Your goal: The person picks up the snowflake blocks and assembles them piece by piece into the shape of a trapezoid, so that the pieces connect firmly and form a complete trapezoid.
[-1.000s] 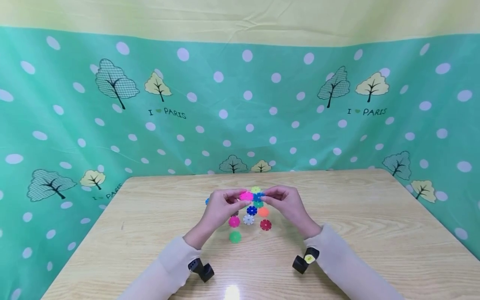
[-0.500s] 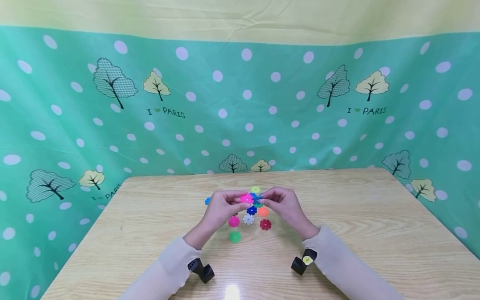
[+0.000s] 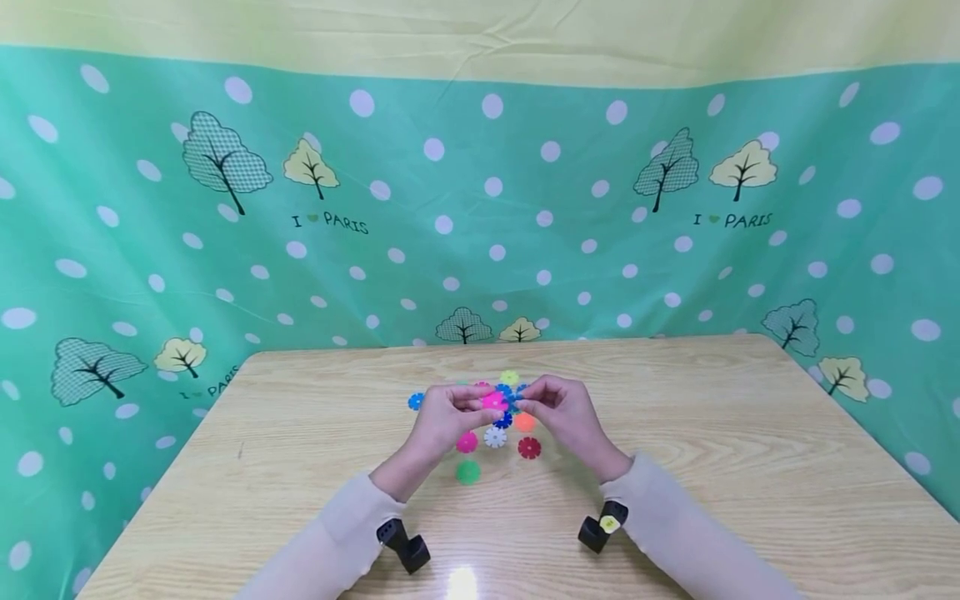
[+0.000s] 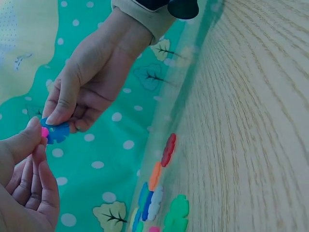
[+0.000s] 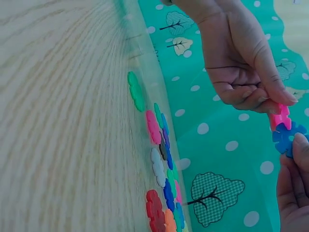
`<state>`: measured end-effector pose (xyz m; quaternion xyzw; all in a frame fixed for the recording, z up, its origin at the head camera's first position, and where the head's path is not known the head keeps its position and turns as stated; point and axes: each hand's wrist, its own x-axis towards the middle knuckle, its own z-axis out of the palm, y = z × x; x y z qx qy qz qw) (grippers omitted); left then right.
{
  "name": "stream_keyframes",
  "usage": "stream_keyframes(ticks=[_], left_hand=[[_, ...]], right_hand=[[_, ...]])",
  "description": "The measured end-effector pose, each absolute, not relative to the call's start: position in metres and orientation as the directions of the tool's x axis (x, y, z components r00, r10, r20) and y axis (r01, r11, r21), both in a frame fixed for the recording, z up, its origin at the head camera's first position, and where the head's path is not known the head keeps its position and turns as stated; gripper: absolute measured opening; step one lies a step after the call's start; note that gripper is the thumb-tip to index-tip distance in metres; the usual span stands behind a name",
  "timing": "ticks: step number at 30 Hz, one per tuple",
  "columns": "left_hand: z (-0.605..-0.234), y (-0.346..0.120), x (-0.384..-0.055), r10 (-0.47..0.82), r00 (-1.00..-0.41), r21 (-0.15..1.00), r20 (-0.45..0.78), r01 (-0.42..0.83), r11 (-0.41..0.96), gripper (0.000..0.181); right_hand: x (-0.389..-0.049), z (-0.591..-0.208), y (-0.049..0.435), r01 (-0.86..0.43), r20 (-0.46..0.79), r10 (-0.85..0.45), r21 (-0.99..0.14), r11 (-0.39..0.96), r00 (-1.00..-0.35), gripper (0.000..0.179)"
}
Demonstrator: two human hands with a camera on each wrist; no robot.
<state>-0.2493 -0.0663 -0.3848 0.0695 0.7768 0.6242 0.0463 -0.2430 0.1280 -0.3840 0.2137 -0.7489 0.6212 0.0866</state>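
Wide room over surface (image 3: 720, 442) at right of frame, more at left. Centre blocked: left hand (image 3: 447, 414) with pink disc (image 3: 494, 403), right hand (image 3: 565, 412) with blue disc (image 5: 283, 137), discs touching; loose discs (image 3: 495, 437) underneath. Lower centre passable between left camera (image 3: 409, 550) and right camera (image 3: 594, 534). Curtain (image 3: 375, 275) walls off top.

Two hands (image 3: 442, 421) (image 3: 567, 414), two held discs (image 3: 493, 402) (image 5: 284, 136), over ten loose discs (image 3: 489, 438), two cameras (image 3: 408, 547) (image 3: 595, 533).

One notched disc (image 3: 495, 403) is bright pink and a second disc (image 5: 284, 140) is blue. The hanging cloth (image 3: 480, 208) is green with pale dots and trees. The table (image 3: 712, 433) has wavy light-brown lines.
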Motion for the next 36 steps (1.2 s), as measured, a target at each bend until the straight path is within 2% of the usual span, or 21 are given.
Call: stream_keyframes(ticks=[10,19,23,36], left_hand=[[-0.385,-0.063,-0.249,0.169,-0.985,0.978,0.022,0.056,0.199,0.037],[-0.386,-0.063,-0.25,0.153,-0.988,0.98,0.009,0.039,0.195,0.036],[-0.388,-0.064,-0.252,0.159,-0.987,0.979,0.002,0.034,0.203,0.036],[-0.385,-0.077,-0.262,0.31,-0.951,0.97,0.006,0.08,0.228,0.032]], right_hand=[[-0.251,-0.396,0.132,-0.406,0.379,-0.172,-0.897,0.173,-0.909,0.007],[-0.241,-0.378,0.128,-0.371,0.337,-0.204,-0.915,0.16,-0.919,0.007],[-0.246,-0.384,0.132,-0.363,0.32,-0.231,-0.915,0.176,-0.919,0.011],[-0.262,-0.397,0.143,-0.331,0.291,-0.203,-0.922,0.203,-0.935,0.013]])
